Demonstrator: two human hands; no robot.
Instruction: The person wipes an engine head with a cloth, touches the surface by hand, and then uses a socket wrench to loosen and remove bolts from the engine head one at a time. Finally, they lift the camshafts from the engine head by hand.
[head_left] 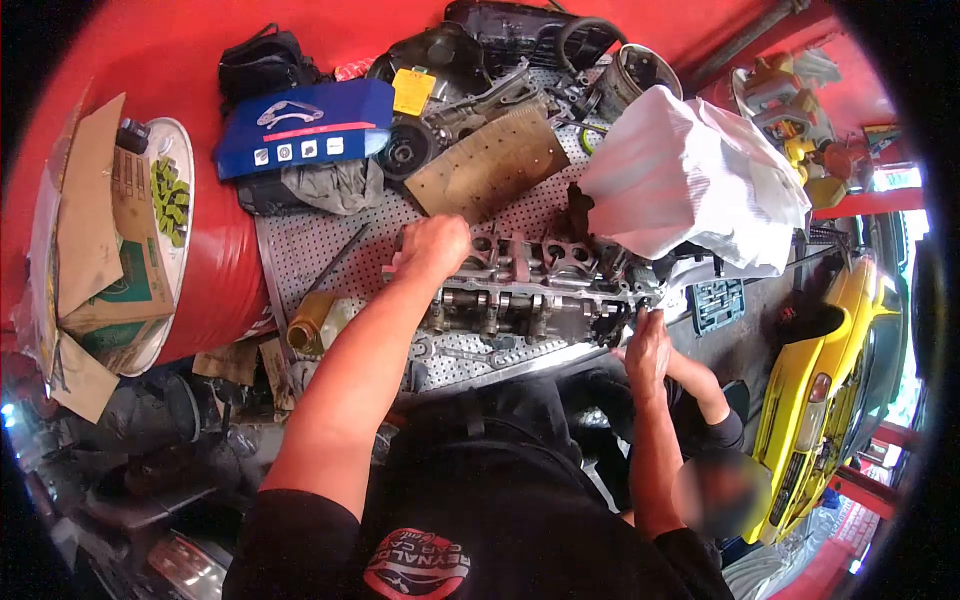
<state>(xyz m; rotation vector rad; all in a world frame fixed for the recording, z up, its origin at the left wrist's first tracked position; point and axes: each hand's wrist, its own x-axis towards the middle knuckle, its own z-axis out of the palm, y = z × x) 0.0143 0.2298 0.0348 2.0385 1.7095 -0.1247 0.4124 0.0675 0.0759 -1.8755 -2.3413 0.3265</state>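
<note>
A metal cylinder head [520,292] with a camshaft along its near side lies lengthwise on the perforated metal bench top [310,235]. My left hand [437,245] is closed over its left end, the fingers partly hidden from above. At the right end, my right hand [648,348] has its fingers pinched together beside the camshaft end. What those fingers hold, if anything, is too small to make out. A wrench [460,352] rests along the bench's near edge.
Another person's forearm [700,385] reaches in close beside my right hand. Behind the cylinder head are a brown flat plate [490,165], a blue box [305,125] and a white plastic sheet [700,180]. A teal socket tray [716,304] and yellow car [820,400] are right.
</note>
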